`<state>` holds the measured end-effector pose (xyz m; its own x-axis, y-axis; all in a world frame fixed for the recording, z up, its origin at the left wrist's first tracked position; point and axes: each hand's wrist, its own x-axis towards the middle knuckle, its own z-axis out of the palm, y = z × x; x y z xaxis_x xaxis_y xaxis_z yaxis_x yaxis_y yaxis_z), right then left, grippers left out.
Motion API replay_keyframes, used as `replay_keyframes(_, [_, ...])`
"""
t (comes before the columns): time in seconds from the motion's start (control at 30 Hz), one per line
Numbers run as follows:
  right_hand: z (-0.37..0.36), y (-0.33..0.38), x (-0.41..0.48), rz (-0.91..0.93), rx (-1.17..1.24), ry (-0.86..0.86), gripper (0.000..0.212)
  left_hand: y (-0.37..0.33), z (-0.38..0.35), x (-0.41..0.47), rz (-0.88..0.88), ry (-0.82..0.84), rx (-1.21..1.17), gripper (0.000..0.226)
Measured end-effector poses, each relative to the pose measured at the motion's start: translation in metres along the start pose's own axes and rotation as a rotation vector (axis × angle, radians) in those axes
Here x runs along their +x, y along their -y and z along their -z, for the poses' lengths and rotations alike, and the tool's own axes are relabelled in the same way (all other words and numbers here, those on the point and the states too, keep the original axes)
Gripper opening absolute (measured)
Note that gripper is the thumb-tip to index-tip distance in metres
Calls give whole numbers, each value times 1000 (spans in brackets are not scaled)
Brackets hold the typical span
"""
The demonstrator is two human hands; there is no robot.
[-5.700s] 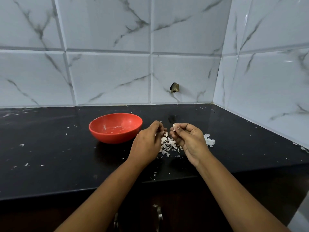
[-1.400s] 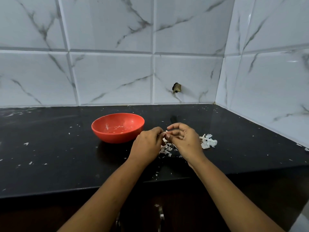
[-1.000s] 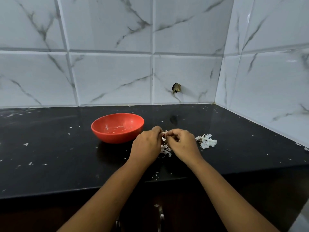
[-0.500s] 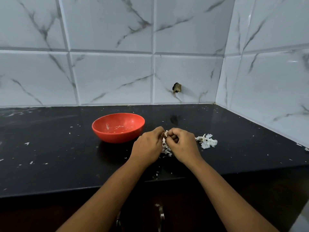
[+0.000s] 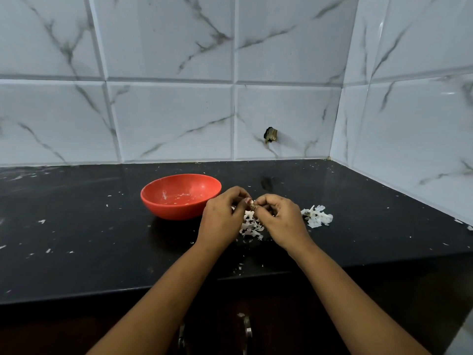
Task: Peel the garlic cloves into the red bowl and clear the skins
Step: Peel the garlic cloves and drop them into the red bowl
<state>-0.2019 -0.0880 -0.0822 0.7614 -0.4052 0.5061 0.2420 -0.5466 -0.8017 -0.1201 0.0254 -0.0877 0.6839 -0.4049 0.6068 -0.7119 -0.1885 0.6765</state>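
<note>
I see 1 garlic clove (image 5: 252, 203) pinched in the grip of both left hand (image 5: 222, 217) and right hand (image 5: 279, 217) above the skins (image 5: 249, 227), with the red bowl (image 5: 176, 210) just beside the left hand, toward the surface's left edge.

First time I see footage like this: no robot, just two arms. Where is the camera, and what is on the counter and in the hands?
No machine here: a person works bare-handed. The one picture comes from a wide-angle camera worn on the head, looking forward and down, so the arms entering from below are the person's own. The left hand and right hand meet above the black counter and together pinch a small pale piece, probably a garlic clove. Left of them stands the red bowl, holding only a few pale bits. White skins lie piled under the hands, a second pile to the right, with loose flakes scattered about.
</note>
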Motion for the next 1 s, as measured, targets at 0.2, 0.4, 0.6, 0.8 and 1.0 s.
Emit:
replay_keyframes(0.2, [0,-4,2,-18,57,-36,14,-8,0,-1,85,26,-141,23])
replay_keyframes(0.4, [1,-2,1,-47,83,7,15,-8,1,2,171,25,-311,16])
replay_keyframes(0.6, [1,-3,2,-95,32,-29,13,-6,1,3,221,-32,-360,13])
replay_keyframes(0.8, [1,-10,5,-149,-180,-144,17,-6,1,4,227,-42,-414,19])
replay_keyframes(1.0, [-3,-10,3,-98,-355,-113,17,-4,0,4,275,-28,-450,9])
